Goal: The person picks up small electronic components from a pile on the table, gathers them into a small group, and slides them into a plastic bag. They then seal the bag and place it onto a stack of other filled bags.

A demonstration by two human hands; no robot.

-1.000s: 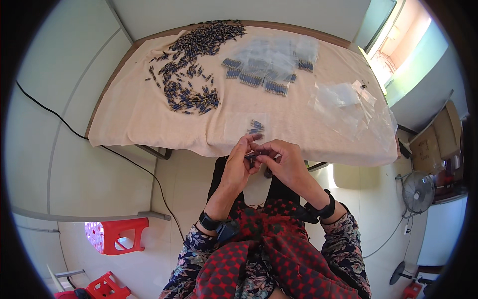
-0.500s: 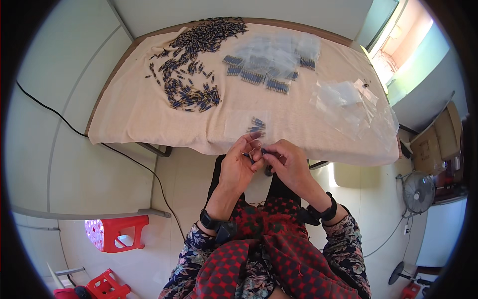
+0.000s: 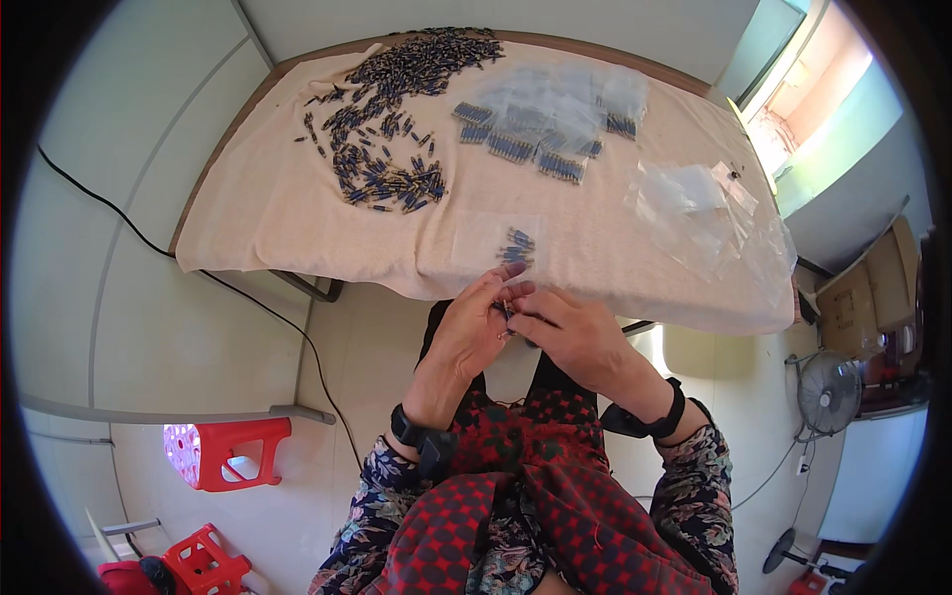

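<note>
Holds blue connectors point(image 3: 508, 311) gripped in left hand point(image 3: 470, 327) just off near edge of tabletop point(image 3: 635, 283), cannot tell grip of right hand point(image 3: 585, 337), expects light, stiff, slippery handling, best pinched mid-barrel.

Beyond our right hand point(image 3: 580, 337) we see broad, matt beige cloth point(image 3: 605, 253). To that hand's right, flat clear plastic bags point(image 3: 684, 193) look glossy.
</note>
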